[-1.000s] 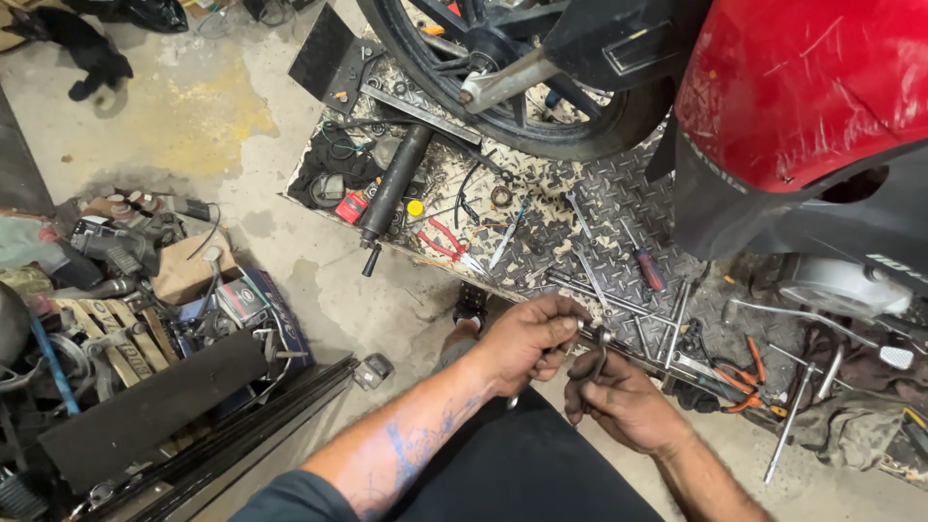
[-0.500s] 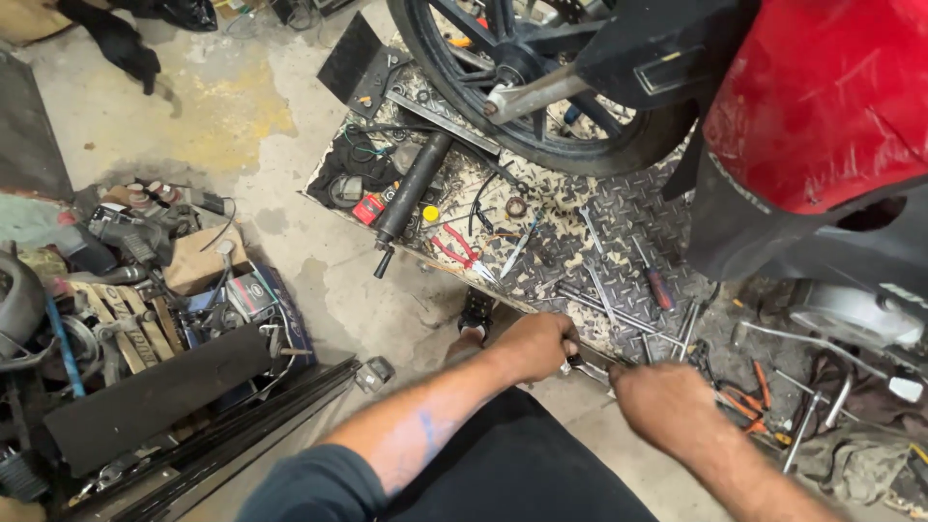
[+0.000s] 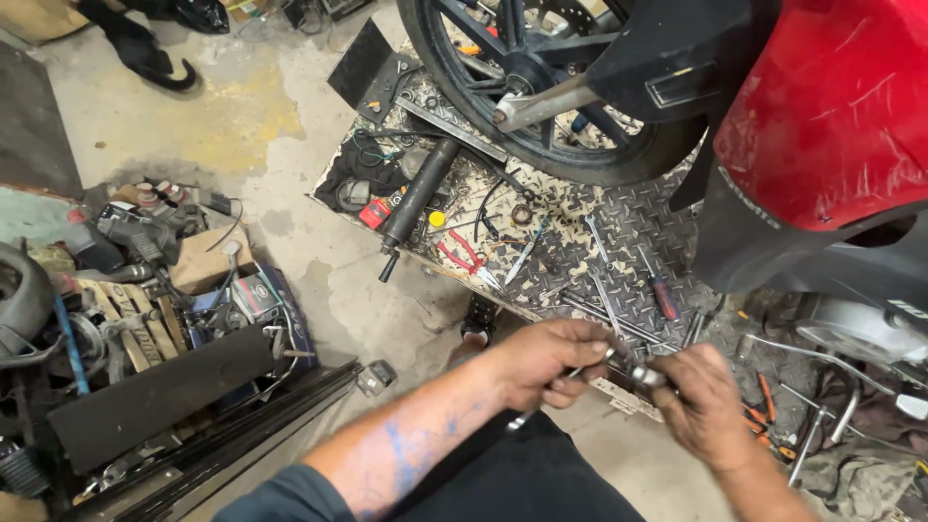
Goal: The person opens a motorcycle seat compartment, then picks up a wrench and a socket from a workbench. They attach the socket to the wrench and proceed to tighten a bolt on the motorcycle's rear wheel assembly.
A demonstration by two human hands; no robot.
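Nearest the camera, the left hand (image 3: 543, 362) curls its fingers (image 3: 570, 385) tight around the handle of a slim metal ratchet wrench (image 3: 580, 377), so only a narrow gap shows between the knuckles and palm. The wrench's long axis runs from near left to far right, the handle end poking out below the fist and the head pointing right toward the other hand. There the right hand (image 3: 701, 401) pinches a small shiny socket (image 3: 650, 377) between thumb and fingertips, closed snug on it, just at the wrench's head; whether the two parts are already joined cannot be told. Both hands hover above the near edge of a metal tread plate (image 3: 667, 227) lying on the concrete floor. Farther off on the plate lie red-handled pliers (image 3: 462, 253), a red-handled screwdriver (image 3: 657, 285) and a black shock absorber (image 3: 414, 201). Beyond them stands a motorcycle wheel (image 3: 541, 92), with red bodywork (image 3: 841, 106) at far right.
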